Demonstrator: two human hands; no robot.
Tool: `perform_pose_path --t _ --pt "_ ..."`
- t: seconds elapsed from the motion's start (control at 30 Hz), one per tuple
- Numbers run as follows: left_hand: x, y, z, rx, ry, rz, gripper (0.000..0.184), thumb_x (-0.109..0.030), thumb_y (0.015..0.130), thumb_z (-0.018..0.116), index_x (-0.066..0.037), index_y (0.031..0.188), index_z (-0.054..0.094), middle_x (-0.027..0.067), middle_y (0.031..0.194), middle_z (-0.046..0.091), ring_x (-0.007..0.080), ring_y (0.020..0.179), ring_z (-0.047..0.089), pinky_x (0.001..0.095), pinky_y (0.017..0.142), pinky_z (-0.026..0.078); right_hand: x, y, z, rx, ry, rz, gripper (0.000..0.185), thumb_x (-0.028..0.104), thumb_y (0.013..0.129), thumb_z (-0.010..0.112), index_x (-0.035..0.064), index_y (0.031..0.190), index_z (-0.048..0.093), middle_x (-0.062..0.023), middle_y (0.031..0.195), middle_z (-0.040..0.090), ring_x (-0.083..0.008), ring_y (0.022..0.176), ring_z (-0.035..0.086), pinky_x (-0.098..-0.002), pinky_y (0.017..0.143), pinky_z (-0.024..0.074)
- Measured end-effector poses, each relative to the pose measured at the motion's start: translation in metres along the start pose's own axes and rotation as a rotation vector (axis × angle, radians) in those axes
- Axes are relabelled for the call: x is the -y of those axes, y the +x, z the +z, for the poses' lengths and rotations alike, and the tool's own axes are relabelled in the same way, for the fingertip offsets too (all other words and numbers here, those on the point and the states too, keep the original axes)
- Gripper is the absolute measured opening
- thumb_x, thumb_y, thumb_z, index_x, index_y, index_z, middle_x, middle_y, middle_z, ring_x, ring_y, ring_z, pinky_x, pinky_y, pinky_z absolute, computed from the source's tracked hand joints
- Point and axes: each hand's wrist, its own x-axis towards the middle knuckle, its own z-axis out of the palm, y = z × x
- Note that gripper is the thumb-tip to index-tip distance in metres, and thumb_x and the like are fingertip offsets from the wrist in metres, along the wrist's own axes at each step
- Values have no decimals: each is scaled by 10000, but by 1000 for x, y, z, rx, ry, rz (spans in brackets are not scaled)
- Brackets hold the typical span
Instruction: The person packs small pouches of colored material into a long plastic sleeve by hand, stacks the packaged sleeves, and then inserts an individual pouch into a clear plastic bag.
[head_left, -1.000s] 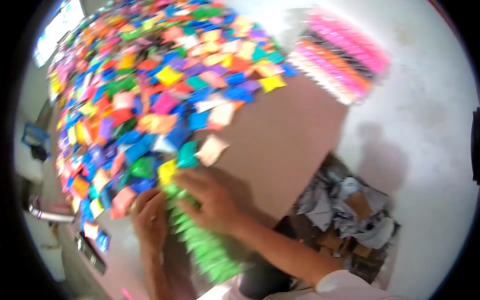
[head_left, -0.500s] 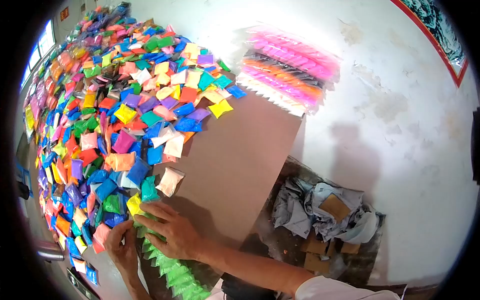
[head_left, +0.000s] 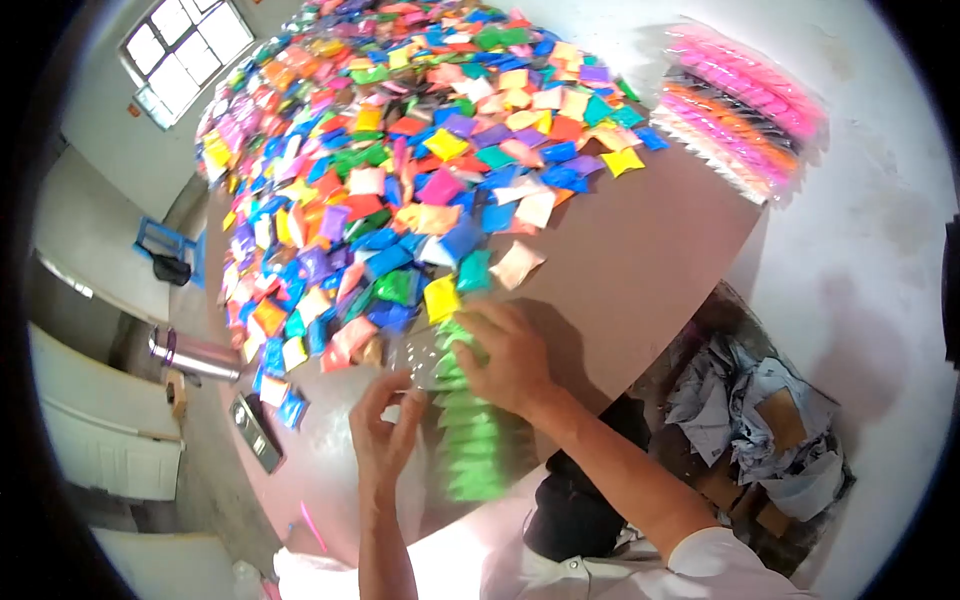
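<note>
A row of overlapping green packets (head_left: 472, 440) lies on the brown table near its front edge. My right hand (head_left: 503, 358) rests over the far end of this row, its fingers spread on the topmost packets, just below a yellow packet (head_left: 441, 299). To the left, my left hand (head_left: 388, 425) pinches the edge of a clear plastic bag (head_left: 420, 362) between thumb and fingers. The clear plastic reaches across to the green row. A large heap of small coloured packets (head_left: 430, 190) spreads beyond both hands.
Rows of pink, black, orange and white packets (head_left: 740, 110) lie at the table's far right corner. A metal flask (head_left: 195, 355) and a phone (head_left: 256, 433) are at the left edge. Crumpled bags and cardboard (head_left: 765, 420) lie on the floor at right.
My left hand has moved away from the yellow packet, back and left, with clear plastic now visible between the hands. My right hand stays on the green row. The camera view has shifted.
</note>
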Motion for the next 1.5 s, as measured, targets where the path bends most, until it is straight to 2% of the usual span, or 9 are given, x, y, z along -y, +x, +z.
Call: perform_pose_path --t 0.13,0.3,0.53,0.67,0.73,0.8,1.0,1.13,1.5 --pt "-30 -73 -1 -59 302 133 377 -164 920 837 47 1215 734 208 1203 755 322 1083 735 413 961 578 33 -21 -22 6 -135 73 385 293 934 789 44 1225 753 -125 1225 677 -360 1159 651 -467 950 574" --pt "-26 -139 0 -34 667 145 902 -491 781 942 -15 1456 580 222 1497 590 443 1390 536 551 1165 435 58 -55 -46 49 -261 111 348 325 958 768 60 1185 775 -119 1211 693 -350 1147 672 -477 914 595" --pt "5 -145 -26 -112 781 201 926 -600 784 900 1 1422 602 214 1411 652 398 1352 582 560 1199 364 91 -86 -80 352 -150 227 262 243 931 760 91 1141 786 -106 1137 722 -346 1080 709 -487 897 593" --pt "19 -142 -38 -53 705 262 763 -571 796 895 8 1254 700 166 1241 734 375 1167 676 526 1101 455 81 -82 -89 379 -65 178 280 193 907 764 75 1160 776 -125 1158 728 -358 1114 701 -475 944 580" --pt "20 -141 -39 -37 710 217 737 -542 767 922 -1 1222 715 165 1193 750 379 1116 691 511 1059 486 74 -75 -88 260 -35 -163 322 163 897 766 59 1201 764 -147 1197 740 -371 1167 688 -468 1010 559" --pt "19 -141 -40 -19 643 224 682 -415 730 959 -17 1222 705 159 1163 746 360 1094 693 495 1052 478 68 -75 -83 298 -10 -181 345 165 896 771 54 1222 759 -154 1220 743 -374 1199 677 -466 1044 542" --pt "12 -146 -47 -7 698 301 905 -597 692 949 12 1305 679 193 1239 738 400 1176 670 530 1141 438 44 -89 -67 361 66 -163 374 149 895 780 50 1255 754 -142 1265 750 -359 1253 655 -465 1100 511" --pt "-11 -138 -34 -92 726 355 944 -554 727 942 41 1385 620 205 1313 713 403 1236 648 556 1158 406 38 -93 -62 304 62 -176 351 156 891 803 58 1226 770 -129 1238 761 -347 1217 663 -460 1088 520" --pt "-8 -129 -6 130 634 6 985 -510 689 997 -18 1448 607 231 1369 682 417 1302 629 522 1082 516 34 -97 -53 202 101 -84 264 226 901 846 74 1113 806 -98 1090 781 -322 1143 689 -432 1008 553"
